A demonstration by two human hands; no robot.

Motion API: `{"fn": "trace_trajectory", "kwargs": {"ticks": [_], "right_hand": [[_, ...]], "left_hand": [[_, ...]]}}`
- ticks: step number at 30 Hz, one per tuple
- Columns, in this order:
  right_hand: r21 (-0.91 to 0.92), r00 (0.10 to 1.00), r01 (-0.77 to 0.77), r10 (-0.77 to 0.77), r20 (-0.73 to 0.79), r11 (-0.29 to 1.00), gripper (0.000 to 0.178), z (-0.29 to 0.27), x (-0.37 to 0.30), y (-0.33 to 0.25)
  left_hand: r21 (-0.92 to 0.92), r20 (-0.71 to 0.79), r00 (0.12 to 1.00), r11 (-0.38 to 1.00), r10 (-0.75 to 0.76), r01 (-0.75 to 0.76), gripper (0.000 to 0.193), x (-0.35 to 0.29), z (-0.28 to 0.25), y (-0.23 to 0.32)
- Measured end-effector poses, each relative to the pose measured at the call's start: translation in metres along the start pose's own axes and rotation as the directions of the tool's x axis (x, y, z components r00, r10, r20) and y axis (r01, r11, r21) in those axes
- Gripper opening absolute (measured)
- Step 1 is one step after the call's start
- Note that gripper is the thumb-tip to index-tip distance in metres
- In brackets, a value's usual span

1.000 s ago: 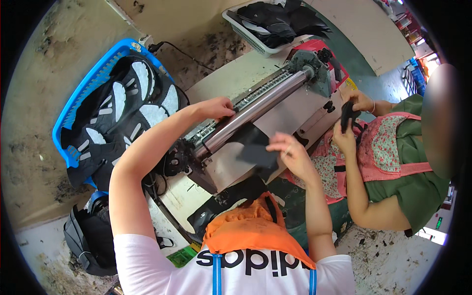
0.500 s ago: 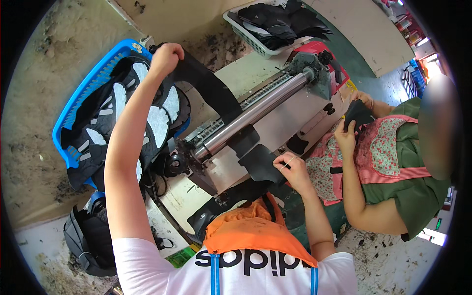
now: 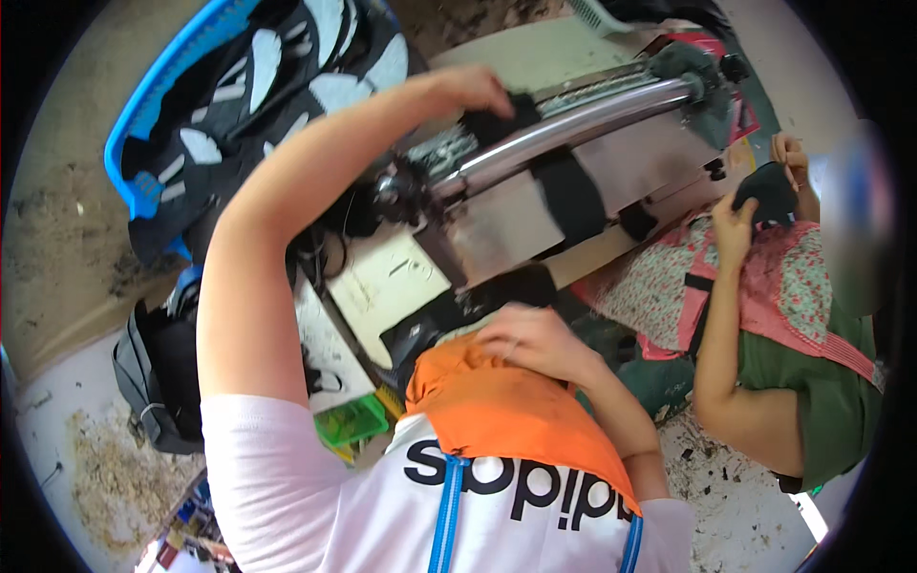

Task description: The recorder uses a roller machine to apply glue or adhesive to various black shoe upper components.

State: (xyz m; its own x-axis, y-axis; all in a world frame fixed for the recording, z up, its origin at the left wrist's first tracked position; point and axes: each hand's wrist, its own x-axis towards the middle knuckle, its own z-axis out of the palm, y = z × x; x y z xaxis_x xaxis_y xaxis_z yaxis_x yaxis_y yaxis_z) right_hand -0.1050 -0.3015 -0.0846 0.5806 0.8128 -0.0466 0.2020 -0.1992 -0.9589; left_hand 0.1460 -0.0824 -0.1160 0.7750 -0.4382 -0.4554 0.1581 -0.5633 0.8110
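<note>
My left hand (image 3: 476, 91) is closed at the fingertips on a black sheet piece (image 3: 499, 121) behind the shiny metal roller (image 3: 564, 136) of a bench machine; its fingers are slightly blurred. A strip of black material (image 3: 570, 196) comes out on the near side of the roller and lies on the pale plate (image 3: 501, 227). My right hand (image 3: 543, 342) rests over the orange apron (image 3: 516, 406) at my lap, its fingers bent but apart, nothing visible in them. Just beyond that hand are black pieces (image 3: 521, 289) at the machine's near edge.
At the left stands a blue basket (image 3: 119, 158) filled with black cut pieces bearing white patches. A dark bag (image 3: 158, 382) and a green tray (image 3: 351, 420) lie lower down. On the right a co-worker's hands hold a black piece (image 3: 767, 194). Part of a pale basket (image 3: 597, 17) shows at the back.
My left hand has moved from beside the blue basket right to the roller. My right hand has let go of the black piece on the near side and drawn back to my lap. The view has shifted.
</note>
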Motion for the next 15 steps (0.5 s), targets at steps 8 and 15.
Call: {"fn": "trace_trajectory", "kwargs": {"ticks": [8, 15], "right_hand": [[-0.743, 0.983, 0.16, -0.039, 0.177, 0.65, 0.016, 0.167, 0.083, 0.136], [-0.625, 0.858, 0.451, -0.502, 0.107, 0.637, 0.006, 0.157, 0.05, 0.132]], "left_hand": [[-0.195, -0.425, 0.821, 0.847, 0.381, -0.494, 0.036, -0.048, -0.059, 0.081], [0.341, -0.561, 0.671, 0.874, 0.484, -0.345, 0.047, -0.066, -0.154, 0.073]]}}
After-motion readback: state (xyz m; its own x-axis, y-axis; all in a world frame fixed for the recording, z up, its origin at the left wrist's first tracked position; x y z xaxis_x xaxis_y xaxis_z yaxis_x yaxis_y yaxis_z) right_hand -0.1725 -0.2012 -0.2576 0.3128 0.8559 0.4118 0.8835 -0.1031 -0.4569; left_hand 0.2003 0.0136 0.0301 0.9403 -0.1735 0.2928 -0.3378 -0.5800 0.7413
